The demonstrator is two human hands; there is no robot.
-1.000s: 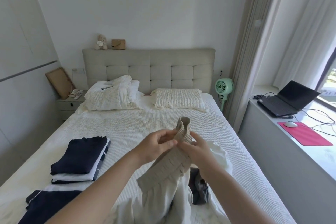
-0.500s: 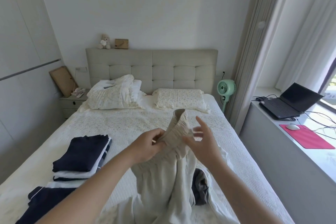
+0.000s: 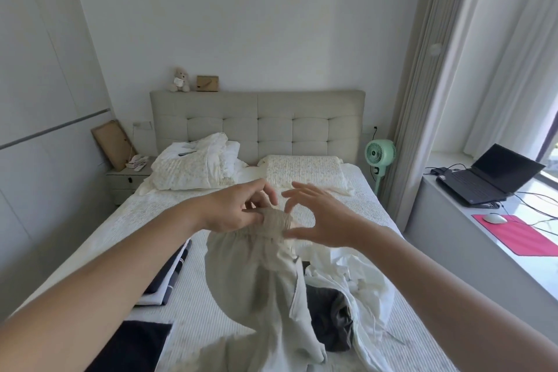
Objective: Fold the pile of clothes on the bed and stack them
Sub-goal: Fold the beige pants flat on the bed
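Note:
My left hand (image 3: 238,210) pinches the gathered elastic waistband of a beige garment (image 3: 259,278) and holds it up over the bed (image 3: 193,311); the rest of the garment hangs down below. My right hand (image 3: 320,216) is just right of the waistband with its fingers spread; its thumb reaches under the band, and I cannot tell whether it touches. Below it lies the unfolded pile: a white garment (image 3: 359,284) and a dark grey one (image 3: 332,317). A stack of folded navy and white clothes (image 3: 169,278) sits left, partly hidden by my left forearm. Another navy piece (image 3: 133,344) lies nearer me.
Two pillows (image 3: 305,170) lie at the padded headboard (image 3: 256,121). A nightstand (image 3: 126,178) stands left of the bed, a green fan (image 3: 379,157) right of it. Along the window a ledge (image 3: 453,238) carries a laptop (image 3: 489,178), a mouse and a red pad.
My right hand let go of the waistband and opened. My left hand lifted the garment higher. The camera tilted up, and the folded stack slid behind my forearm.

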